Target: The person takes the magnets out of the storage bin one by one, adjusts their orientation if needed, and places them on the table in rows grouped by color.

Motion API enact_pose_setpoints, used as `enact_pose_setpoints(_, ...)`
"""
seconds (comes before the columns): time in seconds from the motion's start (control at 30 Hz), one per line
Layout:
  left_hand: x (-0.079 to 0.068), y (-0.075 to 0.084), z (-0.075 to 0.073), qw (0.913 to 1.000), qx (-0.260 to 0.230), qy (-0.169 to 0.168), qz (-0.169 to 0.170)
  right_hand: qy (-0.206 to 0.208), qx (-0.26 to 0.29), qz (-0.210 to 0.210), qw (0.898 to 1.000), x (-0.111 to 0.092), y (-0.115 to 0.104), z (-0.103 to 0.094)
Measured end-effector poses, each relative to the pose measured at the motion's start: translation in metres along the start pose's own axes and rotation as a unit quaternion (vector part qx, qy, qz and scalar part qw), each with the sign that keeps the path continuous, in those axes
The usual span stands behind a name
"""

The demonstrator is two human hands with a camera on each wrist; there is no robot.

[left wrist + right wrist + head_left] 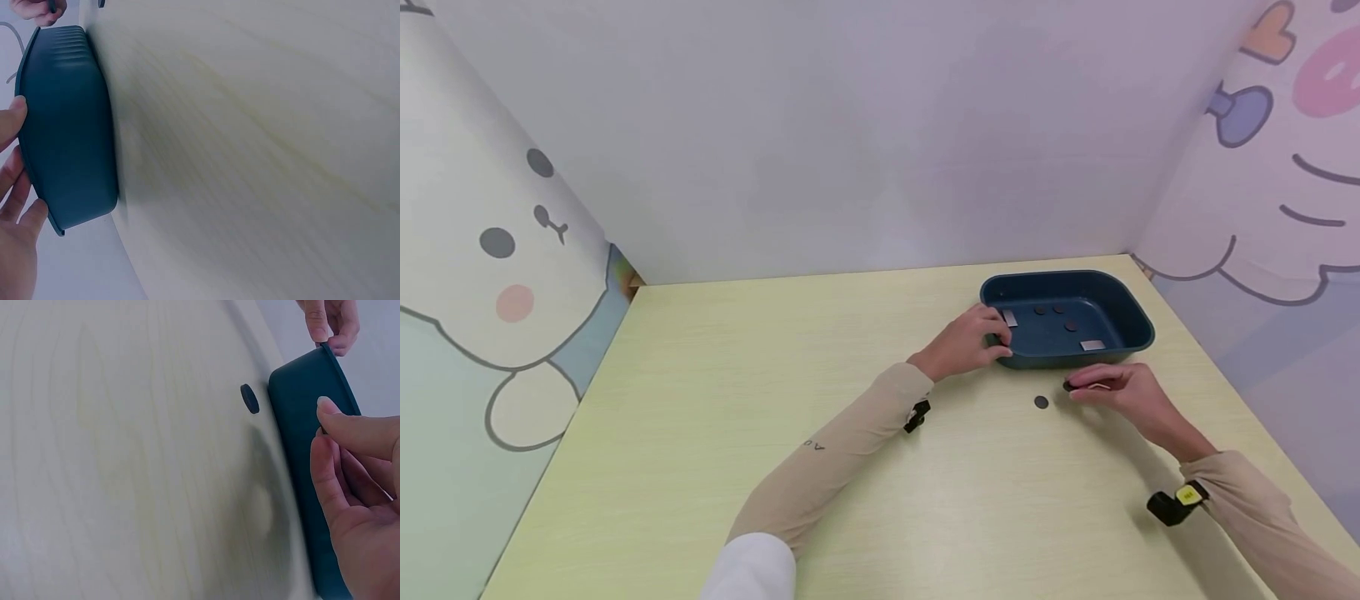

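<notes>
A dark blue-green plastic basin [1120, 312] stands at the table's back right. My left hand [967, 340] grips its left rim, thumb and fingers over the edge; the left wrist view shows these fingertips [41, 209] on the rim. In front of the basin, my right hand [1123, 393] pinches a small dark disc [1067, 386] between thumb and fingers, just above the table. The right wrist view shows the right hand [365, 481] beside the basin wall, the disc mostly hidden. Another dark disc [1041, 402] lies on the table left of this hand.
Inside the basin lie three dark discs [1071, 327] and two pale rectangular pieces [1092, 345]. The light wood table [760, 350] meets a white wall [850, 167] at the back. Printed panels [1292, 250] rise on both sides.
</notes>
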State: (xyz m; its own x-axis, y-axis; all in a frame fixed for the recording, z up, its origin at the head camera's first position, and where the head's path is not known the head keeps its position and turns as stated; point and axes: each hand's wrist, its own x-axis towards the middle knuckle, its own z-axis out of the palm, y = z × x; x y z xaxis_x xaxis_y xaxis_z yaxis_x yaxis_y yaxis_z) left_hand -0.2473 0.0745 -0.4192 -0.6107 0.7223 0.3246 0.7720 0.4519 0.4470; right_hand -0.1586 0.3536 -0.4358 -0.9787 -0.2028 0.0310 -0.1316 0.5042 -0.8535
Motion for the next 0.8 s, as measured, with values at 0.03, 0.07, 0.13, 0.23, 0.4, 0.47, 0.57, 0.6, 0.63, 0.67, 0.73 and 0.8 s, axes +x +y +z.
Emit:
enact_pose_setpoints(0.03, 0.000, 0.000, 0.000, 1.0000, 0.000, 0.000, 0.001, -0.001, -0.005, 0.001, 1.000, 0.000, 0.001, 0.000)
enact_pose_setpoints(0.07, 0.000, 0.000, 0.000, 1.0000, 0.000, 0.000, 0.002, -0.002, -0.007, 0.002, 1.000, 0.000, 0.001, 0.001)
enact_pose_setpoints(0.13, 0.000, 0.000, 0.000, 1.0000, 0.000, 0.001, 0.002, -0.005, -0.008, 0.002, 1.000, 0.001, 0.003, 0.001)
enact_pose_setpoints(0.23, 0.000, 0.000, 0.000, 1.0000, 0.000, 0.001, 0.003, -0.009, -0.007, -0.001, 1.000, 0.001, 0.006, 0.002)
enact_pose_setpoints(0.4, -0.001, 0.000, 0.000, 1.0000, -0.003, 0.004, 0.003, -0.011, -0.006, 0.000, 1.000, 0.003, 0.012, 0.004)
enact_pose_setpoints(0.47, -0.001, 0.000, -0.001, 1.0000, -0.003, 0.004, 0.004, -0.011, -0.010, -0.001, 1.000, 0.003, 0.014, 0.005)
enact_pose_setpoints(0.57, -0.001, 0.000, 0.000, 1.0000, -0.002, 0.006, 0.004, -0.012, -0.021, -0.001, 1.000, 0.003, 0.015, 0.006)
enact_pose_setpoints(0.6, -0.001, 0.000, 0.000, 1.0000, -0.001, 0.006, 0.005, -0.012, -0.026, 0.000, 1.000, 0.003, 0.015, 0.007)
enact_pose_setpoints(0.63, -0.001, -0.001, 0.000, 1.0000, -0.001, 0.006, 0.005, -0.013, -0.031, -0.003, 0.999, 0.003, 0.014, 0.007)
enact_pose_setpoints(0.67, -0.001, -0.001, 0.000, 1.0000, 0.000, 0.006, 0.005, -0.013, -0.035, -0.003, 0.999, 0.003, 0.014, 0.008)
enact_pose_setpoints(0.73, -0.001, -0.001, 0.000, 1.0000, 0.000, 0.007, 0.006, -0.014, -0.041, -0.008, 0.999, 0.003, 0.014, 0.009)
enact_pose_setpoints(0.8, 0.000, 0.000, 0.000, 1.0000, 0.000, 0.007, 0.006, -0.016, -0.046, -0.017, 0.999, 0.004, 0.014, 0.010)
